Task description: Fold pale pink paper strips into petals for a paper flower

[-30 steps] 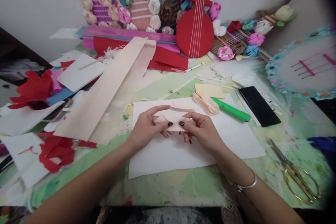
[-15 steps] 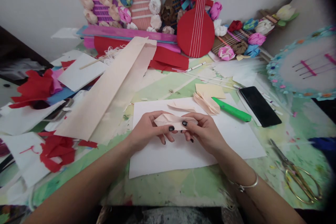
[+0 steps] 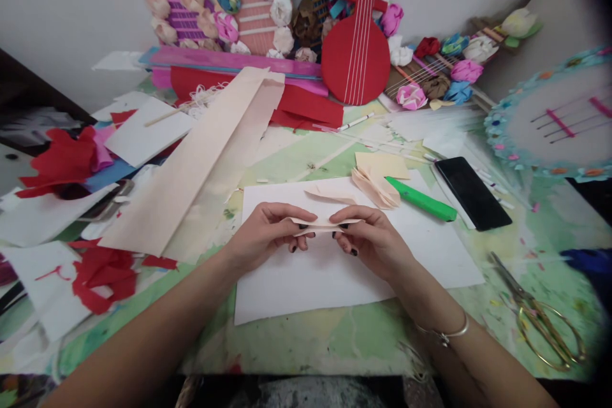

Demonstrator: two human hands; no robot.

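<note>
A small piece of pale peach crepe paper (image 3: 326, 227) is pinched between my two hands above a white sheet of paper (image 3: 296, 293). My left hand (image 3: 268, 236) grips its left end between thumb and fingers. On the right end, my right hand (image 3: 370, 239) has the same kind of pinch. The piece is seen nearly edge-on, as a thin strip. Just beyond my fingers lie a narrow peach paper piece (image 3: 329, 196) and a bundle of peach paper petals (image 3: 375, 188). A green utility knife (image 3: 423, 199) rests beside the bundle.
Gold-handled scissors (image 3: 538, 319) and a black phone (image 3: 473, 193) lie to the right. A long folded peach crepe paper (image 3: 191, 166) and red scraps (image 3: 105, 274) cover the left. Along the wall stand a red paper lute (image 3: 356, 67) and flower-decorated instruments.
The peach crepe paper in my hands has tilted from showing its face to nearly edge-on. My fingers have shifted, with the index fingers now along its top. The other things stay put.
</note>
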